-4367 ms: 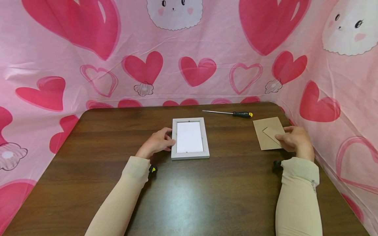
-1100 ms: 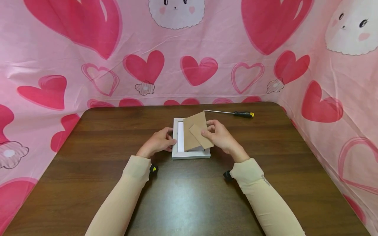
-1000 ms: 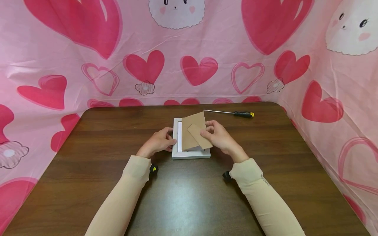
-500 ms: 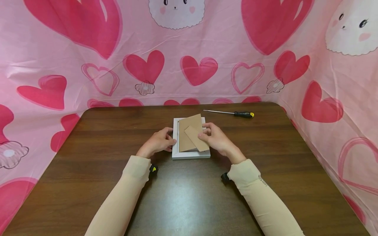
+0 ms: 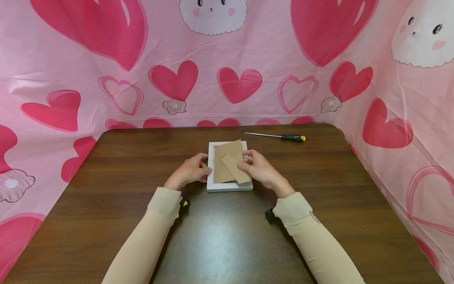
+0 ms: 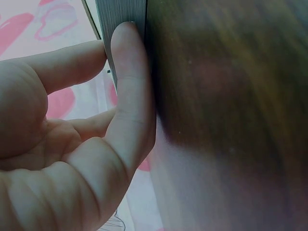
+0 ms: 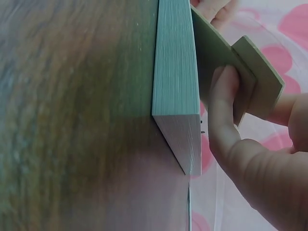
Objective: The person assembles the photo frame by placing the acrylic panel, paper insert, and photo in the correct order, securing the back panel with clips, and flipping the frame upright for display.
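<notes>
Matt cardboard backing (image 5: 230, 149), glossy wood-grain table (image 5: 220, 236).

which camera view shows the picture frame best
The head view: it shows the picture frame from above, with most of its rim visible. The left wrist view catches only part of one side; the right wrist view, two outer sides meeting at a corner.

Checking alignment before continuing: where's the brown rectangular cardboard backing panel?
In the head view, the panel is angled over the grey rectangular picture frame, its right side held by the right hand.
</notes>
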Demonstrator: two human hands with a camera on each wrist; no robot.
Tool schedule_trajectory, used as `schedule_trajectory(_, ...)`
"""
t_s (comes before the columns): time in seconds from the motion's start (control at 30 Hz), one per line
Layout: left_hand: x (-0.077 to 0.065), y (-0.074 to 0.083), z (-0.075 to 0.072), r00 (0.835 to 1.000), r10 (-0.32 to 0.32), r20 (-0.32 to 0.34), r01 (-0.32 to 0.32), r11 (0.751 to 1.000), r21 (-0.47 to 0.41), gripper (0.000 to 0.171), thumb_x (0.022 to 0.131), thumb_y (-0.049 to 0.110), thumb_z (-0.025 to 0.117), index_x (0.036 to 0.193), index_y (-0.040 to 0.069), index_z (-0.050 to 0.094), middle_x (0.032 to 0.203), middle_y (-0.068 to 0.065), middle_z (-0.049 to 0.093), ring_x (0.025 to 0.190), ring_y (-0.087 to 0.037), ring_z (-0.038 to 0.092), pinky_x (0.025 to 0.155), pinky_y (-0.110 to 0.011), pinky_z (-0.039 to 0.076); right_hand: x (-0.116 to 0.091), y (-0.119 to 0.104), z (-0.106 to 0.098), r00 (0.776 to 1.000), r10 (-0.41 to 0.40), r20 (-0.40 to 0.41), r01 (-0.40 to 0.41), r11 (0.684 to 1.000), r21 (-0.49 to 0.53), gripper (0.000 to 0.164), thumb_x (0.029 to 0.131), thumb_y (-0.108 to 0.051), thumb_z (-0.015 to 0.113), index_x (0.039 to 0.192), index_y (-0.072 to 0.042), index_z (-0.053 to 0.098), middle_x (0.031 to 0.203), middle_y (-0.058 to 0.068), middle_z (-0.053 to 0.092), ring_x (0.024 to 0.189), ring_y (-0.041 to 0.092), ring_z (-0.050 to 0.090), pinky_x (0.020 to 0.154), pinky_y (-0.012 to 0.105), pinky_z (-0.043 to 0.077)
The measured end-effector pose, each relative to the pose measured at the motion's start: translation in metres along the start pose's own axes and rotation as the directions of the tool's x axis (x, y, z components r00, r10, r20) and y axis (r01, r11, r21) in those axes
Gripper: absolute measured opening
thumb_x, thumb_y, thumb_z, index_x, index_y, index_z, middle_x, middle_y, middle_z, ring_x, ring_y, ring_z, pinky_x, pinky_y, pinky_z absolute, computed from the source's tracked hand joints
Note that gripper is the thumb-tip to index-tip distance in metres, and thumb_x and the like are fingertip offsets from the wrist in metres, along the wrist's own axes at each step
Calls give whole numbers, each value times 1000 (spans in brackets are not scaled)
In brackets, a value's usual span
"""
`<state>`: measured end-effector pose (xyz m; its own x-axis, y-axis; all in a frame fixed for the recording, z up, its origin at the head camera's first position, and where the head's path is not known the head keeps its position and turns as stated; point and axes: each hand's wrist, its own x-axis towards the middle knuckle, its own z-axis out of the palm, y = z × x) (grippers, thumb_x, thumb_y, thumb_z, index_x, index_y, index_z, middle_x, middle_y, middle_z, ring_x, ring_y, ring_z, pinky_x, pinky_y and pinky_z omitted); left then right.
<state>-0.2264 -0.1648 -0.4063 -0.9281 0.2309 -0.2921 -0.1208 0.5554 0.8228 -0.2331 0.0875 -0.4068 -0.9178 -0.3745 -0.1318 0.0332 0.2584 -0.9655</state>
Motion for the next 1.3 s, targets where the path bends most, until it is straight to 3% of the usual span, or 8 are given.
schedule_trajectory(0.4,1,-1,1,1000,14,3,-14,999,-33,58,91,9,64,141,5,35,97,-18,55,75,-24,63,66,-35,58,-1,4,-3,998,-55,-27,47,969,-243,52,94,-19,62,136,1,38,97,11,63,85,20,60,78,34,51)
schedule_trajectory(0.83,0,0,0,1000,-12,4,13,1000,-25,60,91,11,65,142,6,34,99,-18,54,77,-24,63,67,-34,58,-1,2,-1,996,-78,-34,68,971,-230,50,93,-17,63,134,0,41,97,11,65,85,21,61,78,35,51)
schedule_trajectory(0.93,0,0,0,1000,-16,2,16,1000,-25,60,91,11,66,142,7,34,99,-18,54,77,-24,63,66,-33,58,-2,1,0,995,-94,-47,73,939,-336,51,93,-21,63,134,0,41,95,9,64,84,19,60,76,35,51)
schedule_trajectory(1.1,0,0,0,1000,-5,4,5,1000,-20,59,91,11,65,142,6,34,98,-18,54,76,-24,63,66,-34,58,-4,-2,1,989,-132,-74,73,843,-533,53,92,-27,64,133,1,46,85,7,59,75,18,56,66,33,49)
schedule_trajectory(1.3,1,0,1,1000,-3,1,3,1000,-2,58,91,12,65,141,7,35,98,-17,54,77,-24,63,66,-33,58,-4,-1,0,985,-162,-60,95,796,-598,50,92,-27,64,131,1,49,75,4,55,64,17,51,56,30,44)
